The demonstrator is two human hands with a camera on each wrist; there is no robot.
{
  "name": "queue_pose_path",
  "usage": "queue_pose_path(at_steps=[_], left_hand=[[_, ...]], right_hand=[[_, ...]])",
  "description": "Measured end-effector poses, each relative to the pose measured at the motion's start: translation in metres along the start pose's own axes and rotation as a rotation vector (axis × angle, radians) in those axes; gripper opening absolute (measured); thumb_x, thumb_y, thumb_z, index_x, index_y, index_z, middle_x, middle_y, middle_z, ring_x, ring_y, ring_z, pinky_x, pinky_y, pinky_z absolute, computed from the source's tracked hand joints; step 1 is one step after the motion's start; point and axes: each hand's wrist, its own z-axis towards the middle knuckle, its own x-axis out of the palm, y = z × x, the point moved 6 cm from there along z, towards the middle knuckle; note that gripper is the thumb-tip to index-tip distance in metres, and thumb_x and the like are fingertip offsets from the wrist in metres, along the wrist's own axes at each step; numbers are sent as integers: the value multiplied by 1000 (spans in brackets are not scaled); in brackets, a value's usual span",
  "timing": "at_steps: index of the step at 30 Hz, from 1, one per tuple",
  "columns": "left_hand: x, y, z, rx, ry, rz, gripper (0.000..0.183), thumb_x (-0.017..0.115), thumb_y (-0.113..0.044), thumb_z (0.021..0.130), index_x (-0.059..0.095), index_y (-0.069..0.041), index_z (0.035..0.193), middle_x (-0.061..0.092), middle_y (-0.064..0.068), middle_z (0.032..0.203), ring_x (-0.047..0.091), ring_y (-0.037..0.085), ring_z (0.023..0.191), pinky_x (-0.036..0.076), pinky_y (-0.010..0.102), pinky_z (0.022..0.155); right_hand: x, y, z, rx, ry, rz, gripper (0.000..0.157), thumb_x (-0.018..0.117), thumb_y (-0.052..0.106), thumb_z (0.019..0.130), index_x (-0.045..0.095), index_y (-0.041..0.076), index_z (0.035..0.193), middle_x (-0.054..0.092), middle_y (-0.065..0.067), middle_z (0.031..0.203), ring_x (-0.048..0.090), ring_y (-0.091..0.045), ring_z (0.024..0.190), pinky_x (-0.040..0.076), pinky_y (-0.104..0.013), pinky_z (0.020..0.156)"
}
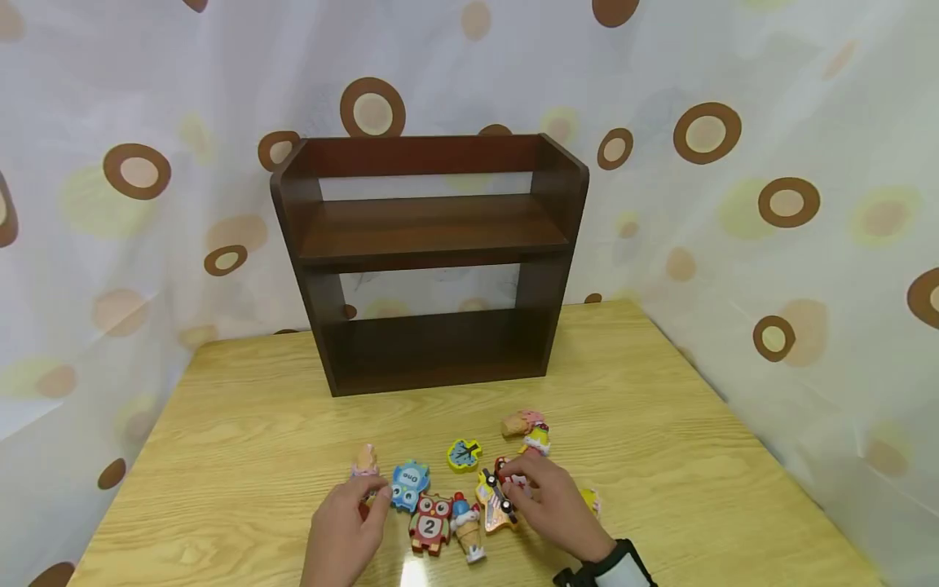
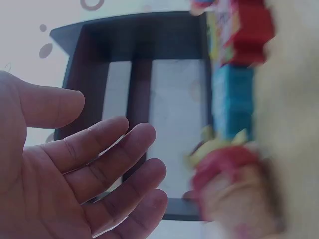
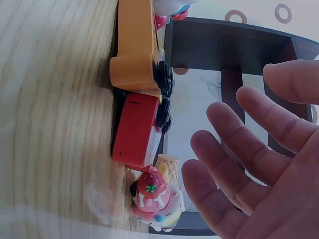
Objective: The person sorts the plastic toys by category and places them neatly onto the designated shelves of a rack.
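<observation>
My left hand (image 1: 343, 526) hovers beside an ice cream cone toy (image 1: 365, 459) and a blue owl (image 1: 409, 487); in the left wrist view its fingers are spread and nothing lies between them. A red owl (image 1: 430, 524) marked 2 and a blue-topped ice cream cone (image 1: 468, 534) lie between the hands. Above a red toy car (image 1: 503, 468) and a yellow toy vehicle (image 1: 493, 504) with black wheels is my right hand (image 1: 553, 501). The right wrist view shows its fingers loosely extended, apart from the orange-sided vehicle (image 3: 133, 55) and red car (image 3: 137, 129).
A dark brown two-tier shelf (image 1: 433, 228) stands at the back of the wooden table (image 1: 242, 456). A yellow-edged clock-like piece (image 1: 464, 455), a pink ice cream cone (image 1: 521, 422) and a yellow-topped toy (image 1: 538, 440) lie before it. Another yellow toy (image 1: 591, 499) is partly hidden behind the right hand.
</observation>
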Motion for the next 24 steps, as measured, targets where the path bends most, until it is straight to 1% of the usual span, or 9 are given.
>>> queue_pose_path(at_steps=[2, 6, 9, 12, 15, 17, 19, 22, 24], left_hand=[[-11, 1, 9, 14, -31, -28, 17, 63, -22, 96, 75, -13, 105, 75, 5, 104, 68, 22, 93, 54, 39, 75], [-35, 8, 40, 16, -86, -79, 22, 59, -23, 99, 73, -10, 110, 75, 7, 102, 69, 23, 94, 55, 36, 73], [-52, 17, 68, -32, -124, -130, 28, 56, -26, 101, 70, -6, 115, 74, 14, 105, 68, 27, 97, 55, 33, 73], [-61, 26, 98, -79, -150, -178, 33, 53, -29, 102, 68, -5, 119, 71, 18, 112, 66, 31, 99, 50, 29, 70], [-66, 34, 125, -108, -169, -193, 37, 53, -30, 101, 63, -3, 125, 67, 20, 121, 65, 34, 104, 52, 35, 74], [-66, 37, 141, -121, -163, -187, 42, 53, -30, 101, 58, -1, 131, 63, 21, 129, 63, 37, 109, 53, 42, 81], [-64, 38, 155, -123, -149, -178, 49, 54, -31, 100, 51, 1, 138, 57, 22, 136, 61, 39, 115, 51, 50, 90], [-60, 38, 171, -128, -157, -173, 55, 55, -33, 99, 46, 4, 139, 54, 25, 135, 57, 43, 118, 48, 55, 96], [-60, 38, 179, -140, -213, -182, 54, 57, -33, 97, 48, 6, 133, 54, 26, 128, 56, 43, 115, 46, 56, 95]], right_hand=[[0, 0, 1, 12, 4, 11, 12, 68, 8, 92, 71, 13, 103, 71, 2, 101, 64, -7, 89, 56, -28, 75], [-2, 0, 4, 45, 10, 37, 11, 67, 11, 93, 71, 13, 103, 70, 3, 102, 63, -6, 89, 57, -30, 76], [-3, -2, 7, 70, 14, 47, 12, 67, 11, 93, 71, 14, 104, 70, 3, 104, 63, -7, 89, 58, -30, 77], [-7, -3, 10, 90, 14, 44, 13, 67, 10, 93, 70, 13, 105, 70, 1, 106, 66, -13, 93, 59, -32, 78], [-10, -4, 12, 92, 10, 45, 14, 67, 9, 93, 70, 12, 106, 71, -1, 106, 69, -19, 97, 60, -34, 78], [-12, -5, 13, 93, 10, 45, 13, 67, 9, 93, 70, 12, 106, 70, -1, 106, 69, -19, 96, 61, -35, 78], [-13, -5, 14, 93, 9, 41, 13, 67, 10, 93, 70, 12, 105, 70, -1, 106, 68, -16, 95, 60, -33, 77], [-14, -6, 15, 91, 0, 29, 13, 67, 10, 93, 70, 13, 105, 70, 0, 106, 67, -11, 91, 60, -30, 76], [-15, -6, 16, 87, -9, 24, 14, 67, 9, 92, 70, 14, 105, 70, 1, 105, 65, -8, 89, 59, -28, 75]])
